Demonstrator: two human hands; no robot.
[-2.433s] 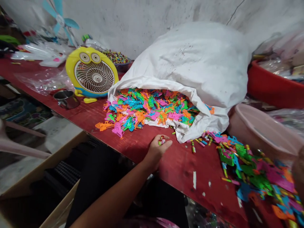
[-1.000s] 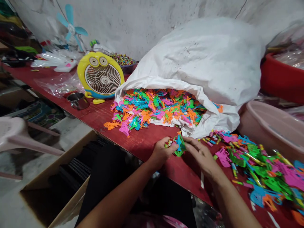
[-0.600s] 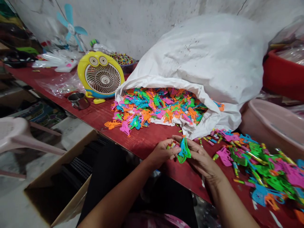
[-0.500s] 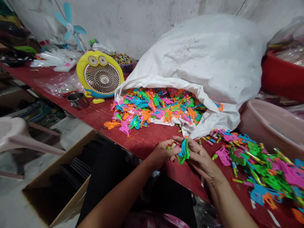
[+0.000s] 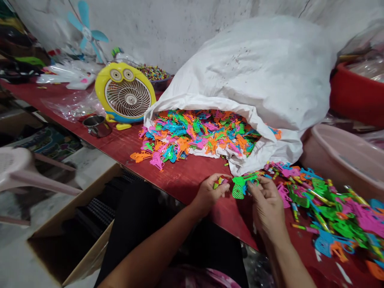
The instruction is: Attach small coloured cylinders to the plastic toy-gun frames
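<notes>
Small red and yellow wrapped tubes (image 5: pixel 221 182) stick out of my left hand (image 5: pixel 211 193), whose fingers are closed on them over the table's front edge. A little to the right, my right hand (image 5: pixel 268 196) pinches a green plastic toy gun (image 5: pixel 239 187) by its barrel end, with a blue piece showing behind it. The green grip with its lattice pattern hangs towards my left hand, apart from it. Beyond both hands, a white sack (image 5: pixel 255 76) spills a heap of colourful toy guns (image 5: pixel 198 132) onto the red table (image 5: pixel 180 180).
Toy guns mixed with tubes (image 5: pixel 336 212) lie in a pile at the right, beside a pink basin (image 5: pixel 345 160) and a red tub (image 5: pixel 357 96). A yellow fan (image 5: pixel 129 96) and a metal cup (image 5: pixel 97 126) stand left. An open cardboard box (image 5: pixel 81 256) sits below.
My hands have drawn apart. My right hand has moved right with the toy guns and turned them, so the green one now shows side-on. My left hand keeps the tubes.
</notes>
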